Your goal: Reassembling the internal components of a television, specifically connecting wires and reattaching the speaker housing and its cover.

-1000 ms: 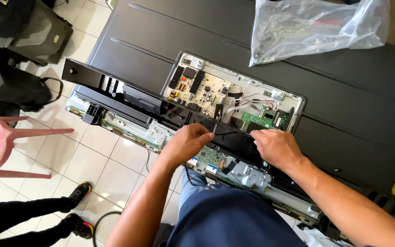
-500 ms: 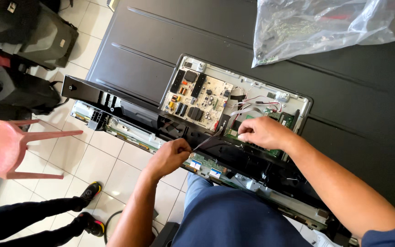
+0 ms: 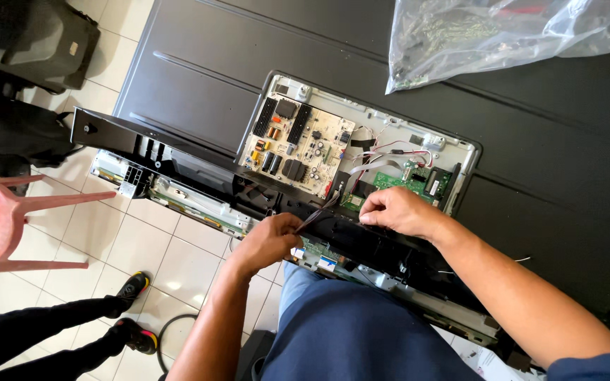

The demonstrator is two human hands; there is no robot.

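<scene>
Dark grey, the television back panel (image 3: 199, 77) lies flat and fills most of the view, its hatch open on a pale power board (image 3: 294, 144) and a green board (image 3: 411, 180). A black bar (image 3: 178, 159) crosses its near edge. Both forearms reach in from below, bent at the elbow. The right hand (image 3: 393, 212) curls knuckles-up beside the green board, fingers pressed together on the bar. The left hand (image 3: 270, 240) pinches a thin grey cable (image 3: 319, 209) that runs up toward the boards.
</scene>
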